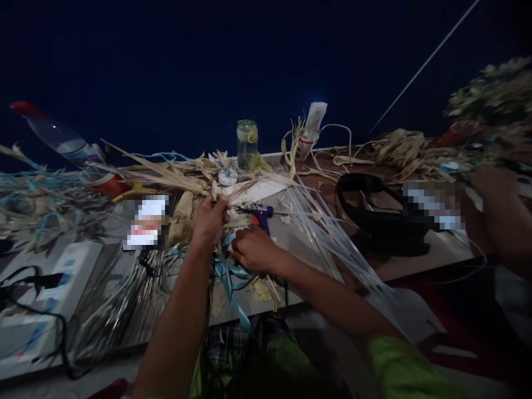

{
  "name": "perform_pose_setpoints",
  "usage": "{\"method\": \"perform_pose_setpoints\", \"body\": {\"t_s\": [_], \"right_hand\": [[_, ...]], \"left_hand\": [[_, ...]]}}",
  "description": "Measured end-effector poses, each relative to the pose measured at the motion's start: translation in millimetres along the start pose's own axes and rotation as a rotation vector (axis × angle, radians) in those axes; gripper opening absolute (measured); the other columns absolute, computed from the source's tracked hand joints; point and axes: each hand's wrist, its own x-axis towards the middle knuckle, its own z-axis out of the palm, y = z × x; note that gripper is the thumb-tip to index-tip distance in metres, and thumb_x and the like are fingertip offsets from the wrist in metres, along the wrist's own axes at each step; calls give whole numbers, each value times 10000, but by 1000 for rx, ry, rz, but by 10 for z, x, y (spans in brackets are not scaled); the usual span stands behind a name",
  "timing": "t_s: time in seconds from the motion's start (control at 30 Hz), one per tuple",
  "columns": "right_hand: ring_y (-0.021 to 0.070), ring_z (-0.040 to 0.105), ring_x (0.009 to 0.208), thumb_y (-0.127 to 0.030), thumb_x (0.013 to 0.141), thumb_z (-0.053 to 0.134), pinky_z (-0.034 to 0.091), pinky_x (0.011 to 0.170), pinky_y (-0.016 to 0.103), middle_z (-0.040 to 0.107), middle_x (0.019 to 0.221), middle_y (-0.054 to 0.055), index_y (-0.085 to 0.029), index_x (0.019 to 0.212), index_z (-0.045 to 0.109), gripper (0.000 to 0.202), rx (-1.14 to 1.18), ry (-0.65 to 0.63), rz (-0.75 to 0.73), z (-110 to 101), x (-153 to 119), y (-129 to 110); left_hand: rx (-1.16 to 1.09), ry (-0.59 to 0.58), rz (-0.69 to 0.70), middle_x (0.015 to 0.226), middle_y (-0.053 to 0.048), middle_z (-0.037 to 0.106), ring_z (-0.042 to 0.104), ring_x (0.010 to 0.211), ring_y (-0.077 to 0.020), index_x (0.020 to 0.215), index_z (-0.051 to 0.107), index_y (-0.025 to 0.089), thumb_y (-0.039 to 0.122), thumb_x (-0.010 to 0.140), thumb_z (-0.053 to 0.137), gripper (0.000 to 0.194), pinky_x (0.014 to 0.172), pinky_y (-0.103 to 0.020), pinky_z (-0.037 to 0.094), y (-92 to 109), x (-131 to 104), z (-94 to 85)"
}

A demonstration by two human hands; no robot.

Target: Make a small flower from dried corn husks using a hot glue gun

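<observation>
My left hand is closed in a pinch on a small pale husk petal, which sticks up above the fingertips. Just to its right is a blue glue gun with an orange trigger and a small red light, its nozzle towards that hand. A clear glue stick extends from its back. Below the gun's handle, my right hand has its fingers curled; what they hold is hidden. Light-blue ribbon lies under and between both hands, with husk scraps nearby.
Clear glue sticks spread to the right, beside a black looped object. A bottle and a cup stand behind. Thin wires and a power strip lie left. Another person's hand is at far right.
</observation>
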Motion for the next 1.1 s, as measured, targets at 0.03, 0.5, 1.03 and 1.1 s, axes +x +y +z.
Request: {"method": "perform_pose_setpoints", "body": {"t_s": [0.03,0.5,1.03,1.1], "right_hand": [[220,575,844,-372,793,466,363,771,328,642,902,117,-140,852,639,295,-30,-5,16,-3,2,-32],[182,593,745,-277,771,436,364,609,258,655,836,97,-147,791,611,220,113,-18,318,-177,-2,2],[49,409,476,-300,668,585,295,438,158,467,566,-70,-190,875,487,254,1321,724,569,-598,-177,537],[42,398,477,-308,659,605,293,429,148,459,574,-69,-193,855,490,254,1452,797,513,-591,-181,551]], "left_hand": [[1,-1,-2,496,69,469,301,330,-5,689,434,168,277,627,637,238,342,-137,252,-2,-1,2],[-43,-22,-2,493,66,471,302,328,-9,676,419,173,274,616,645,255,338,-144,241,6,-13,7],[-73,-107,7,548,52,479,313,354,-6,706,442,168,295,660,629,231,351,-139,259,11,-59,40],[-100,-135,8,517,75,417,270,341,-1,696,431,171,297,656,637,245,341,-138,238,5,-71,52]]}}
